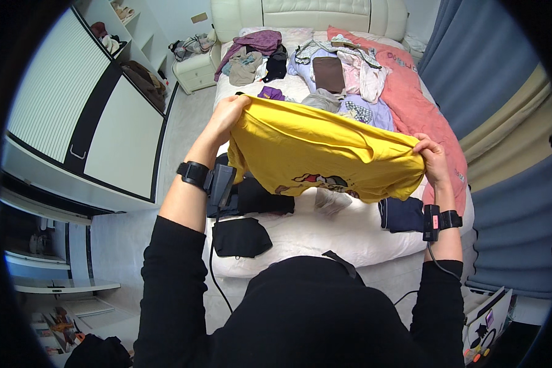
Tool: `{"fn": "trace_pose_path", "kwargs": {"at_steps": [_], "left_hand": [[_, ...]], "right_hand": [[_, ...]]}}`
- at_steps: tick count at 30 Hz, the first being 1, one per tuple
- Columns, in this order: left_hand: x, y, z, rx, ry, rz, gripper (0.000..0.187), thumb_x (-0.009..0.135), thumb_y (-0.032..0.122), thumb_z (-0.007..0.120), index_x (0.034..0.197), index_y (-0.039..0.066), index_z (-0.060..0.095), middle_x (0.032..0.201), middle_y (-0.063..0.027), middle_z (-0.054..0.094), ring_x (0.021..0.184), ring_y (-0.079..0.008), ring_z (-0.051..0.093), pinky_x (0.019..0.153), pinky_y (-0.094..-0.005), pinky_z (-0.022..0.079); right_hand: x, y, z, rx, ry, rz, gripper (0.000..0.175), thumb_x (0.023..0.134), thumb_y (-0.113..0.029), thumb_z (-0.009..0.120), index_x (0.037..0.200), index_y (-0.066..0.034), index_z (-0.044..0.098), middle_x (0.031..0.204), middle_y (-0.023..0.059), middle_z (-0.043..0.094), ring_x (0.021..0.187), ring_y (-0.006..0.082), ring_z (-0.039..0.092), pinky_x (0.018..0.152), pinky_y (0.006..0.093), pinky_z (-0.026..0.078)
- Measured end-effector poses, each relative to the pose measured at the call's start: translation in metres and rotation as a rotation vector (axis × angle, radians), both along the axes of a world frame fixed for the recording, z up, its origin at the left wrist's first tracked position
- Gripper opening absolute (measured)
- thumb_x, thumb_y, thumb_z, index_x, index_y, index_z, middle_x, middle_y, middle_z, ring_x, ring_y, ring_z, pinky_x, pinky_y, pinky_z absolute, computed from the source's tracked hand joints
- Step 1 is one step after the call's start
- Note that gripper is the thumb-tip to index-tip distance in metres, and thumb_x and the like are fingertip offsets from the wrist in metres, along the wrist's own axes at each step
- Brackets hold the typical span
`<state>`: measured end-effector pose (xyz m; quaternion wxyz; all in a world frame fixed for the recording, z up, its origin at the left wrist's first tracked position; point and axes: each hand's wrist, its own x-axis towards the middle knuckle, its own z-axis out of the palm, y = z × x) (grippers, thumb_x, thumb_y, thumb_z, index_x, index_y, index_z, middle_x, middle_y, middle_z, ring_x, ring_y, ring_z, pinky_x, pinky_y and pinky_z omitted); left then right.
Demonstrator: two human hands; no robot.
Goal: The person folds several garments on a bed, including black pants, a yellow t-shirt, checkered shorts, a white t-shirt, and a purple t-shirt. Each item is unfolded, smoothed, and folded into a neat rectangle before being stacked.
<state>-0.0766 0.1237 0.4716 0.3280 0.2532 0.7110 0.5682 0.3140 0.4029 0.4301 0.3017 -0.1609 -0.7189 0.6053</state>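
A yellow garment [303, 142] with a printed picture near its lower edge hangs stretched between my hands above the bed. My left hand [227, 115] pinches its upper left corner, and my right hand [431, 158] grips the opposite end. Below the cloth, on the white bed sheet [322, 244], lie folded black clothes [262, 198] and a separate folded black piece [241, 237] at the left. A folded navy garment [401, 214] rests on the right, under the cloth's edge. Pale fabric [332, 201] shows partly beneath the yellow garment.
Toward the headboard [317, 14] lie heaped clothes, among them a purple garment [257, 42] and a brown folded piece [329, 74]. A coral blanket [411, 96] runs along the right side. A nightstand [195, 73] and wardrobe [124, 133] stand left; blue curtains [510, 230] hang right.
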Motion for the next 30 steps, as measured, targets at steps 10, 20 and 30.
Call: {"fn": "trace_pose_path", "kwargs": {"at_steps": [10, 20, 30], "left_hand": [[0.016, 0.001, 0.028, 0.13, -0.175, -0.125, 0.031, 0.091, 0.021, 0.046, 0.108, -0.003, 0.056, 0.096, -0.0082, 0.063, 0.079, -0.0141, 0.062, 0.072, -0.0267, 0.05], [0.02, -0.002, 0.02, 0.099, -0.174, -0.13, 0.033, 0.09, 0.023, 0.052, 0.109, -0.003, 0.055, 0.099, -0.008, 0.063, 0.083, -0.0132, 0.062, 0.073, -0.026, 0.05], [0.01, -0.009, 0.008, -0.09, 0.039, -0.137, 0.035, 0.089, 0.028, 0.056, 0.105, -0.003, 0.058, 0.094, -0.0048, 0.064, 0.08, -0.0096, 0.061, 0.072, -0.0221, 0.047]], "right_hand": [[-0.019, -0.024, 0.003, 0.444, -0.561, -0.037, 0.024, 0.078, -0.015, 0.069, 0.099, -0.0054, 0.069, 0.074, 0.0049, 0.058, 0.071, 0.0135, 0.056, 0.067, 0.026, 0.043], [-0.017, -0.023, 0.0, 0.111, -0.154, 0.061, 0.01, 0.079, -0.01, 0.064, 0.08, -0.0065, 0.054, 0.097, 0.0003, 0.049, 0.097, 0.0118, 0.048, 0.091, 0.0259, 0.035], [-0.011, -0.019, 0.014, -0.208, 0.25, 0.03, 0.012, 0.086, -0.011, 0.062, 0.086, -0.0102, 0.05, 0.105, 0.0032, 0.058, 0.101, 0.0124, 0.051, 0.091, 0.0267, 0.037]]}}
